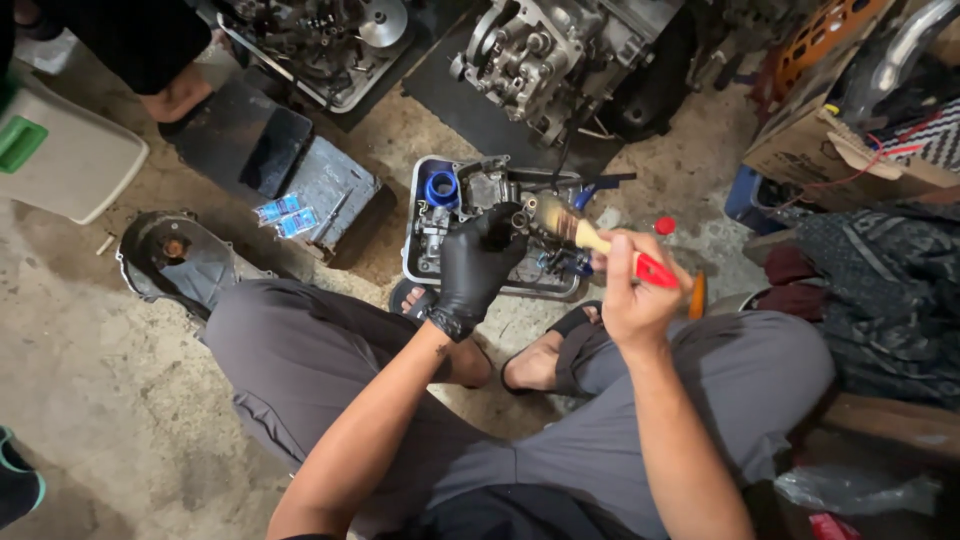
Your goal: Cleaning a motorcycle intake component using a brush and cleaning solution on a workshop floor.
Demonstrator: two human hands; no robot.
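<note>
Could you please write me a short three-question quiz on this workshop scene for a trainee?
1. True or false: the left hand wears a black glove.
2. What does the right hand hold? A) a hammer B) a paintbrush with a red handle C) a spanner
3. Fill in: the small metal part in the left hand is held over a white ____ of parts on the floor.

Key: 1 true; 2 B; 3 tray.

engine block point(545, 55) top centre, clutch cover point(175, 255) left on floor, cardboard box point(830, 145) right, 2 blue packets point(288, 215).
</note>
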